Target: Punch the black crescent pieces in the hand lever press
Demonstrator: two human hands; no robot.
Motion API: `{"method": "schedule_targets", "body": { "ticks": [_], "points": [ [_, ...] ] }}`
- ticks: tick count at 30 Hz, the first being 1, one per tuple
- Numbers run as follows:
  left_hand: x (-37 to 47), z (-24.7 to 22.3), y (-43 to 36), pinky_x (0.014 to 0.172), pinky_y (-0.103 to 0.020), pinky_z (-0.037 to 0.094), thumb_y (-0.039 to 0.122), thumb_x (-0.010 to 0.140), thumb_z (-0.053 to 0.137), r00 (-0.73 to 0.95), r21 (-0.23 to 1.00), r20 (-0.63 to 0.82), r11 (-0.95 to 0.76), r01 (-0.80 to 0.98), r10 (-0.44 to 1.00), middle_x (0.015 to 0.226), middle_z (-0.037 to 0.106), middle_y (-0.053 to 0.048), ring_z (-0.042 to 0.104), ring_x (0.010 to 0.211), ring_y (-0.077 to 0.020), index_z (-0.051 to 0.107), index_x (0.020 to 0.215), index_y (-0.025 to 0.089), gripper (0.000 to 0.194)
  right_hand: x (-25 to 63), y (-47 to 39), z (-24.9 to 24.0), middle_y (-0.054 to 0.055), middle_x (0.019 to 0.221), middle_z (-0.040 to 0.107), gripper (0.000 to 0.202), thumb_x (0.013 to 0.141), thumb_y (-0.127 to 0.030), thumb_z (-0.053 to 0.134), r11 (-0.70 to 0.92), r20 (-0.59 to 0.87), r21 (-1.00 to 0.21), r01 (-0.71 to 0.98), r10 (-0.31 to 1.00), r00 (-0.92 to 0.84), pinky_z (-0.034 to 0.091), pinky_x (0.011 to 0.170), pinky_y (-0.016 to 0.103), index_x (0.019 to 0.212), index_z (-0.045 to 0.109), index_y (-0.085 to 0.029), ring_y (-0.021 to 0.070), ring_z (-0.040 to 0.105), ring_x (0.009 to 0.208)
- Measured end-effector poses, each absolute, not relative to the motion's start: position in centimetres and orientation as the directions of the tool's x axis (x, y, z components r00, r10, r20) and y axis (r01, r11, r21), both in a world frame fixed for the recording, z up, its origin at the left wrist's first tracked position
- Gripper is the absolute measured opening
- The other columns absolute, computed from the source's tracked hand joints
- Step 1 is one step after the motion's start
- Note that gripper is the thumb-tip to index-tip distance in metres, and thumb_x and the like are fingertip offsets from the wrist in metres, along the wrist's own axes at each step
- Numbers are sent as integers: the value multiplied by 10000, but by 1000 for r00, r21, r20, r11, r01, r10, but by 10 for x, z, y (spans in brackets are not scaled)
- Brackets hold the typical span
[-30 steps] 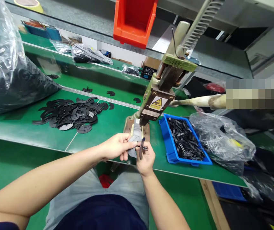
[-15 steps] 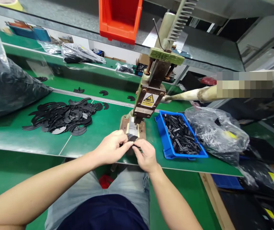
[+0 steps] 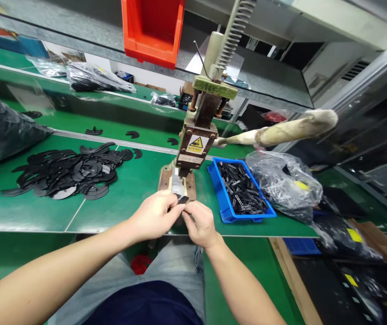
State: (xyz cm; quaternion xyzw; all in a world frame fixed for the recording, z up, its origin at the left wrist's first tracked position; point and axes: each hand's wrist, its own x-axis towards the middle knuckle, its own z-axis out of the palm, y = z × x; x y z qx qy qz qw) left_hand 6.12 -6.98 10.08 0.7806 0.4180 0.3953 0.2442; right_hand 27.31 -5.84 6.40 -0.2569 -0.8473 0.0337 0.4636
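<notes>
Between my two hands, just in front of the hand press (image 3: 196,144), is a small black part (image 3: 183,199). My left hand (image 3: 156,213) pinches it from the left with thumb and fingers. From the right, my right hand (image 3: 199,221) is closed at the part's near edge, its fingertips touching those of my left hand. The fingers hide much of the part. Behind them is the press's base plate (image 3: 165,178), with a pale metal fixture on it.
Left on the green table (image 3: 44,216) lies a heap of curved black pieces (image 3: 74,169). A blue bin (image 3: 225,211) of thin black parts stands right of the press, beside a clear plastic bag (image 3: 281,180). The press handle (image 3: 281,132) sticks out rightward. A red bin (image 3: 152,49) hangs above.
The whole view has shifted, so the table, press and bins appear further left. Both hands stay together at the press with the black part, which shows at a slightly different angle.
</notes>
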Motion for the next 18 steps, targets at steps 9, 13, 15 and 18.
{"method": "schedule_targets", "body": {
  "ticks": [9, 13, 15, 18],
  "points": [
    [57, 82, -57, 657, -273, 487, 538, 862, 806, 439, 975, 205, -145, -167, 875, 864, 638, 0, 590, 733, -146, 615, 1009, 195, 419, 283, -67, 72, 46, 1001, 776, 155, 958, -204, 660, 821, 749, -461, 336, 563, -349, 592, 835, 319, 1098, 708, -248, 165, 728, 910],
    [63, 84, -60, 592, -267, 501, 564, 872, 785, 514, 981, 163, -82, -177, 842, 829, 650, -18, 604, 706, -157, 677, 969, 168, 422, 288, -71, 79, 49, 972, 784, 121, 950, -286, 697, 752, 662, -562, 344, 659, -358, 606, 837, 314, 1051, 740, -235, 166, 737, 891],
    [64, 84, -60, 601, -259, 501, 569, 875, 781, 496, 979, 174, -93, -184, 851, 836, 660, -18, 612, 713, -154, 680, 980, 170, 425, 291, -73, 84, 52, 983, 787, 153, 966, -324, 681, 700, 609, -623, 349, 714, -345, 622, 834, 310, 1072, 741, -230, 162, 745, 886],
    [61, 75, -52, 641, -274, 510, 611, 906, 726, 473, 985, 161, -110, -134, 866, 798, 675, -13, 620, 672, -146, 652, 949, 178, 442, 298, -70, 95, 36, 911, 775, 217, 1007, -364, 610, 610, 531, -705, 361, 792, -302, 635, 717, 271, 1126, 722, -219, 134, 736, 772]
  ]
}}
